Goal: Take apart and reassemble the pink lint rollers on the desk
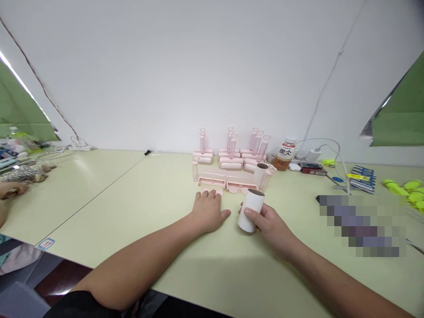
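My right hand [266, 223] is wrapped round a white paper roll [252, 211], which stands slightly tilted with its brown core facing up. My left hand [209, 213] lies palm down with fingers stretched out, its fingertips over small pink discs. Just beyond it sit two open pink holders [212, 181], with pink discs [233, 190] in front of the right one. A second white roll [261, 173] stands behind my right hand, beside a pink tube with a heart-shaped top [266, 179]. A similar tube [195, 170] stands upright to the left of the holders.
Several assembled pink holders with upright tubes [231, 163] stand near the wall. To their right are a drink bottle [285, 154], cables, a charger [313, 154] and a blue striped packet [361, 179]. Yellow-green pieces lie far right. Another person's hand [13, 190] is at far left.
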`<state>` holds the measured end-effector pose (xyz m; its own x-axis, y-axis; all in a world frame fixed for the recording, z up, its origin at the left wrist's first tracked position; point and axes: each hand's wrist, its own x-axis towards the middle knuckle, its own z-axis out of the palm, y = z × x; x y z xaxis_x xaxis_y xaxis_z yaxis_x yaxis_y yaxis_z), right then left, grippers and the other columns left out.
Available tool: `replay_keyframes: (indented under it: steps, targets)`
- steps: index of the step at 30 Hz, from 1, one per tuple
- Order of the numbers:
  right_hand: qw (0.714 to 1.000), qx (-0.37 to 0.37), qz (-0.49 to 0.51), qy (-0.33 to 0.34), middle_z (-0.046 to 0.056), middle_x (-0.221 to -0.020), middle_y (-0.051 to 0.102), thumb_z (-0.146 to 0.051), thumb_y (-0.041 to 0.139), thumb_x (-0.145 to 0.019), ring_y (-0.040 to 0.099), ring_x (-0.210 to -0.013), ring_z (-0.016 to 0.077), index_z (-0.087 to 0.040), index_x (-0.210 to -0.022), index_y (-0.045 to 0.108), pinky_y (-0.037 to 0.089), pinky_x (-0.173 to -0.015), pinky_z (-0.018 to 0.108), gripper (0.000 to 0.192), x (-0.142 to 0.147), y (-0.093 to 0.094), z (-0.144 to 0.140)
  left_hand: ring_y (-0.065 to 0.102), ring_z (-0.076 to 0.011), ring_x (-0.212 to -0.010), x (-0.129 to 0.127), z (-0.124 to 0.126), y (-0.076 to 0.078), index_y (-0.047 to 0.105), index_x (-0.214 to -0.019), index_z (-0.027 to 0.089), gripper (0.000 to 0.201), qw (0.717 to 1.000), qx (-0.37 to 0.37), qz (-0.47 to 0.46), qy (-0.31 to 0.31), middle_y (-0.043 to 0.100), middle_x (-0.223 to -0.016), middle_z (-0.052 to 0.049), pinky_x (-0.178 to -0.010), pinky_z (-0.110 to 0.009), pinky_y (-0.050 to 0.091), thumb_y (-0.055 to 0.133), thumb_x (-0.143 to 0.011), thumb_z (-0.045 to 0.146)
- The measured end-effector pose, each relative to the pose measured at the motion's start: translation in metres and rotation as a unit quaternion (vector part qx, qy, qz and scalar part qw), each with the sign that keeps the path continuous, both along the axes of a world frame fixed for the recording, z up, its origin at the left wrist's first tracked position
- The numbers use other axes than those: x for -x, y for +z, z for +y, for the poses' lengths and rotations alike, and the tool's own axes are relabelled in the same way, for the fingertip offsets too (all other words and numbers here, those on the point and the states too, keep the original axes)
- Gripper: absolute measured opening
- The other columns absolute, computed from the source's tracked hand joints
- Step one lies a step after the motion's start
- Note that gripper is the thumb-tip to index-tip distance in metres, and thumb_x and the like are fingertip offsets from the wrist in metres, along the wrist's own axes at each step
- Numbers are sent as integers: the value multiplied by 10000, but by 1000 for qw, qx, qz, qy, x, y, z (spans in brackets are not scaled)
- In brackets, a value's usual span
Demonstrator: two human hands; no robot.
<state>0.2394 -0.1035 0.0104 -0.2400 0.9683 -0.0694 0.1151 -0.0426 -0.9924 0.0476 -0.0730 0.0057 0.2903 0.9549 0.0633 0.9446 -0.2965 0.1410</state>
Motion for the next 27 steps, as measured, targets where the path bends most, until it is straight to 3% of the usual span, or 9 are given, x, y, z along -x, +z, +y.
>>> replay_keyframes:
  steps: [4, 9, 12, 15, 18, 20, 22, 24, 27]
  targets:
    - [1000, -8, -25, 11, 7, -796, 534, -569, 608, -794, 463, -723, 168, -177, -919, 552, 373, -641, 286, 415, 0, 0, 0, 493, -334, -1168, 2, -7, 3, 565, -1200, 165, 514, 999, -40, 0, -12, 587, -1230, -146, -971, -498, 361, 460, -850, 527]
    - [998, -22, -50, 31, 14, -815, 541, -561, 599, -788, 473, -753, 185, -186, -890, 518, 381, -665, 299, 397, 0, -3, 2, 539, -264, -1104, 6, 14, -1, 595, -979, 181, 194, 997, -60, -21, -34, 650, -1082, -88, -1052, -511, 281, 479, -876, 298]
    - [995, -44, -79, 39, -1, -770, 501, -554, 586, -791, 441, -713, 172, -193, -841, 492, 364, -635, 290, 377, 0, -2, 1, 574, -247, -1002, 5, 18, -1, 599, -895, 183, 164, 997, -62, -21, -44, 672, -932, -66, -1053, -513, 273, 449, -896, 249]
    - [992, -61, -99, 46, -24, -724, 435, -549, 579, -799, 396, -668, 151, -200, -805, 462, 337, -596, 271, 368, 0, 0, -1, 559, -273, -1007, 4, 11, 4, 611, -990, 169, 224, 995, -76, -26, -53, 658, -990, -99, -971, -483, 358, 425, -917, 270]
    - [991, -63, -105, 62, -32, -716, 410, -547, 571, -811, 378, -648, 141, -200, -821, 458, 321, -571, 258, 364, 0, 3, -3, 525, -283, -1088, 6, 0, 10, 516, -1273, 173, 383, 988, -74, -117, -72, 602, -1153, -132, -936, -456, 398, 346, -962, 317]
    - [989, -66, -104, 82, -30, -726, 415, -536, 579, -810, 378, -652, 141, -195, -859, 477, 319, -570, 255, 360, 1, 3, -4, 505, -263, -1138, 9, -5, 15, 432, -1374, 196, 448, 967, -39, -235, -91, 565, -1229, -128, -953, -425, 404, 296, -985, 371]
    - [986, -72, -108, 104, -26, -737, 424, -528, 592, -806, 380, -660, 142, -191, -885, 493, 321, -575, 254, 360, 1, 4, -4, 542, -226, -1058, 11, -8, 20, 446, -1364, 212, 469, 931, 34, -348, -101, 576, -1186, -108, -895, -376, 440, 271, -989, 432]
    - [982, -80, -118, 124, -22, -743, 431, -531, 593, -809, 383, -667, 143, -187, -879, 500, 324, -583, 256, 363, 1, 3, -5, 562, -178, -843, 13, -9, 24, 504, -1298, 211, 481, 891, 105, -428, -105, 591, -1000, -70, -757, -324, 461, 266, -982, 485]
    - [976, -91, -127, 150, -18, -753, 444, -533, 588, -820, 391, -677, 144, -184, -895, 515, 331, -597, 259, 364, 0, 3, -5, 467, -122, -628, 11, -10, 28, 555, -1178, 197, 500, 849, 153, -490, -123, 472, -734, 13, -606, -265, 403, 289, -957, 558]
